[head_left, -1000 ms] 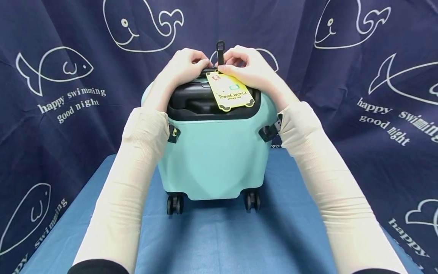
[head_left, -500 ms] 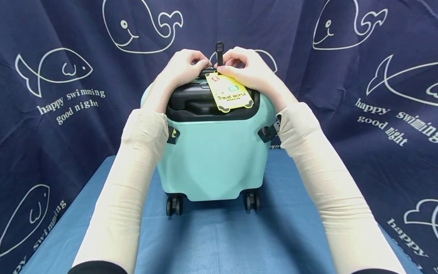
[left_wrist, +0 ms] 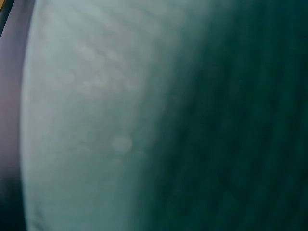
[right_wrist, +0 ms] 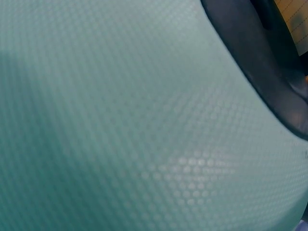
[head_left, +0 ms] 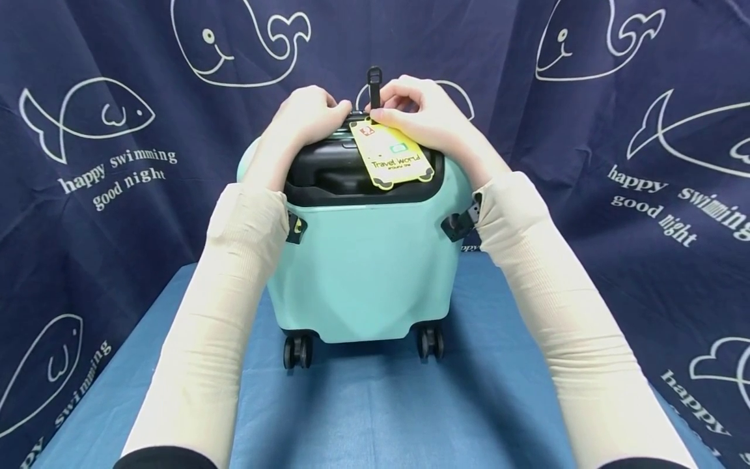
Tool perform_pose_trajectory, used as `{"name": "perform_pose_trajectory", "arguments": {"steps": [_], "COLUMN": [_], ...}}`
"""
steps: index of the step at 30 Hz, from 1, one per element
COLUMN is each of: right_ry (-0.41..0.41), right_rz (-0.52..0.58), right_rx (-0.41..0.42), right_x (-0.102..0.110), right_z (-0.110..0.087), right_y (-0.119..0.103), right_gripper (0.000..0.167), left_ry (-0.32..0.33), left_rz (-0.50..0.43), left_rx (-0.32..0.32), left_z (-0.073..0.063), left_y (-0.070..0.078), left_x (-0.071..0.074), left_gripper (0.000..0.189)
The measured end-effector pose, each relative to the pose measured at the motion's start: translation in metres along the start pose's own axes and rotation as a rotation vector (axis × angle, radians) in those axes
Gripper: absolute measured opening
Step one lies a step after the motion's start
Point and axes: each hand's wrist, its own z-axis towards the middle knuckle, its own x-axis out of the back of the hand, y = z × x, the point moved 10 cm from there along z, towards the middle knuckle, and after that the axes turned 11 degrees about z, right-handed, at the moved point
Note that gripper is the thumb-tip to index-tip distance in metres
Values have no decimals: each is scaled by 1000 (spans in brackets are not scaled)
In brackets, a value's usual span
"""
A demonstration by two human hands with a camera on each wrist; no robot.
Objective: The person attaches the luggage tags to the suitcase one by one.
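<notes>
A mint-green suitcase with a black top panel stands upright on its wheels in the head view. My right hand pinches the black strap of a yellow luggage tag between thumb and fingers. The strap's buckle end sticks up above the hand. The tag hangs over the black panel, its "Travel World" print facing me. My left hand rests at the top left of the suitcase, its thumb pointing toward the strap, its other fingers hidden. The wrist views mostly show the suitcase's shell, blurred in the left, dotted in the right.
Blue cloth covers the table under the suitcase. A dark blue curtain with white whale and fish drawings hangs behind and along both sides. Small dark wrist devices sit at both cuffs, close to the suitcase's sides.
My left thumb and fingers have drawn slightly left, away from the strap. My right hand keeps its pinch on the strap, and the suitcase stays in place.
</notes>
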Motion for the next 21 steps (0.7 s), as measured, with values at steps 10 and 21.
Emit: {"name": "perform_pose_trajectory", "arguments": {"steps": [10, 21], "right_ry": [1, -4], "right_rz": [-18, -23], "right_rx": [-6, -1], "right_x": [0, -2], "right_z": [0, 1], "right_y": [1, 0], "right_gripper": [21, 21], "left_ry": [6, 75], "left_rz": [-125, -320], "left_rx": [-32, -75], "left_z": [2, 1], "left_y": [0, 2], "left_x": [1, 6], "left_gripper": [44, 46]}}
